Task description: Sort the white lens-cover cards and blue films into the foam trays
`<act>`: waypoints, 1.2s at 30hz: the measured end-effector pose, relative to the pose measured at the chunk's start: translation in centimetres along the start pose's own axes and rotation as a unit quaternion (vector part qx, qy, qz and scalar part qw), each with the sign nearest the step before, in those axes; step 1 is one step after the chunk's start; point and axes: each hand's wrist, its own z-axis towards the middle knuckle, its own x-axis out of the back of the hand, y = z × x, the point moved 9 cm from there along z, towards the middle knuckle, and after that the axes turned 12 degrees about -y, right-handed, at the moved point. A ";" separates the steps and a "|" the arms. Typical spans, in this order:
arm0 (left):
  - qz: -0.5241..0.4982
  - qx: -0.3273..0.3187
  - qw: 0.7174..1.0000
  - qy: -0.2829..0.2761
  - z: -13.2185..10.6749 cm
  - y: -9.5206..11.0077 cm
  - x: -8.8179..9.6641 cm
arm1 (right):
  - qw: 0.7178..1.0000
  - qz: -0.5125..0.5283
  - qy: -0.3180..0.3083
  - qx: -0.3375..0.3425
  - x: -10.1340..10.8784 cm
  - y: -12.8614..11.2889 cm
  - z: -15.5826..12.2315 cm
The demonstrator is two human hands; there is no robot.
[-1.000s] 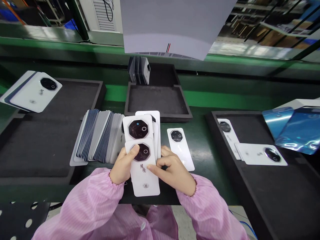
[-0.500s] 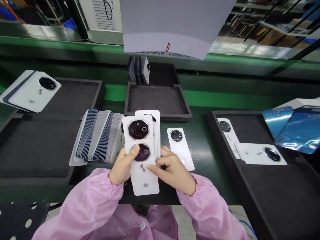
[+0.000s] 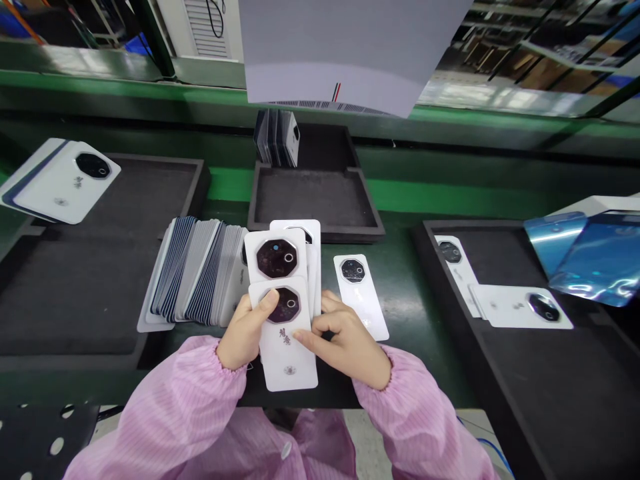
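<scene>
Both my hands, in pink sleeves, hold a small fanned stack of white phone back covers (image 3: 287,333) with dark octagonal camera rings. My left hand (image 3: 245,333) grips the stack's left edge, thumb on the front cover's camera ring. My right hand (image 3: 345,343) is closed on the right edge, forefinger resting on the front cover. A leaning row of several covers (image 3: 200,273) stands just left of my hands. One single cover (image 3: 361,297) lies flat on the green bench to the right.
Black foam trays sit at left (image 3: 90,293), centre back (image 3: 315,200) and right (image 3: 550,380). Covers lie on the left tray's corner (image 3: 63,180) and on the right tray (image 3: 520,307). Blue film sheets (image 3: 590,257) are at far right. A white paper sheet (image 3: 345,53) hangs overhead.
</scene>
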 end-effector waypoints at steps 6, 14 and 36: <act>0.014 -0.007 1.000 0.019 0.0 0.4 0.1 | 0.999 0.011 0.019 0.026 0.8 -0.5 -0.1; 0.049 -0.042 0.998 0.025 0.0 1.6 -0.1 | 0.982 0.071 0.163 0.059 3.6 -0.2 -1.0; 0.015 0.160 0.985 -0.063 -0.2 -2.3 -2.4 | 0.917 -0.011 0.395 0.054 8.5 1.4 -4.1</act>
